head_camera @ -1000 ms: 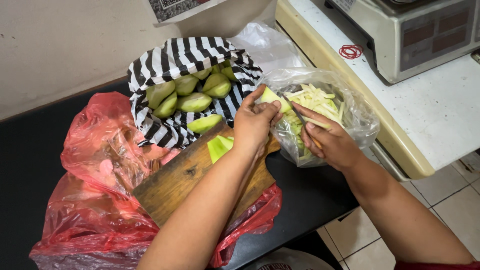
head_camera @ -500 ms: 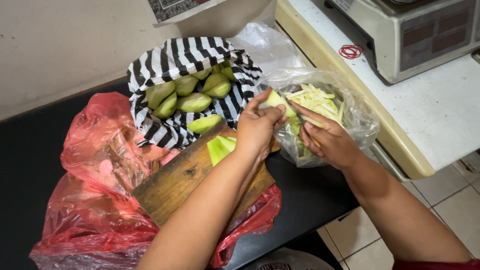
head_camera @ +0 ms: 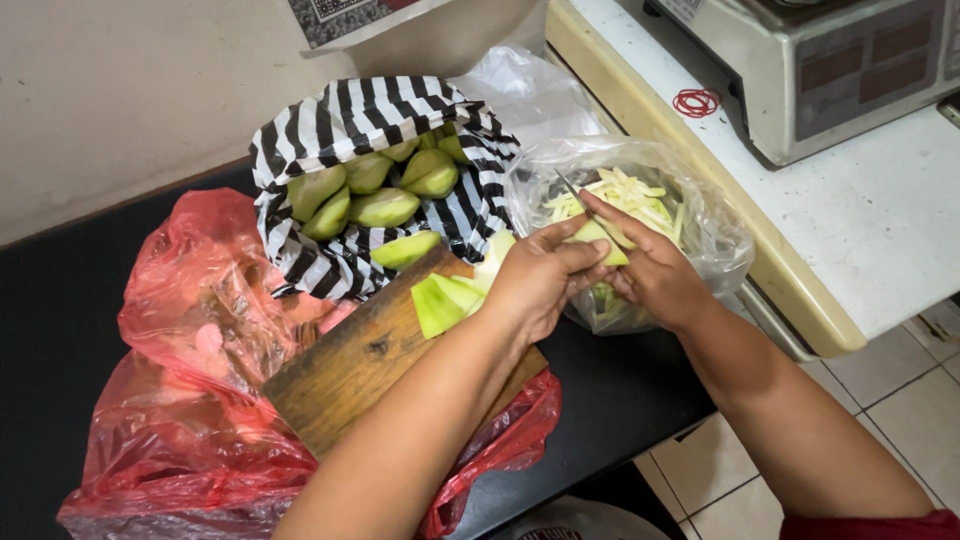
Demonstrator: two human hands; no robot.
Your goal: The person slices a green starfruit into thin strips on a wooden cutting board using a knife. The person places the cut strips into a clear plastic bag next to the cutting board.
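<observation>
My left hand (head_camera: 540, 280) pinches a pale green fruit piece (head_camera: 596, 236) over the mouth of a clear plastic bag (head_camera: 712, 238). My right hand (head_camera: 655, 275) grips a small knife (head_camera: 572, 190) whose blade lies against that piece. Thin pale fruit strips (head_camera: 625, 196) fill the clear bag. Green fruit slices (head_camera: 445, 298) lie on the wooden cutting board (head_camera: 365, 360) just left of my left hand.
A black-and-white striped bag (head_camera: 345, 120) holds several peeled green fruit halves (head_camera: 385, 205). A red plastic bag (head_camera: 190, 330) lies under the board on a black table (head_camera: 620, 400). A scale (head_camera: 830, 70) and red rubber band (head_camera: 697, 102) sit on a white counter (head_camera: 860, 220).
Both hands have shifted slightly as the knife works the fruit piece over the clear bag. Nothing else has moved.
</observation>
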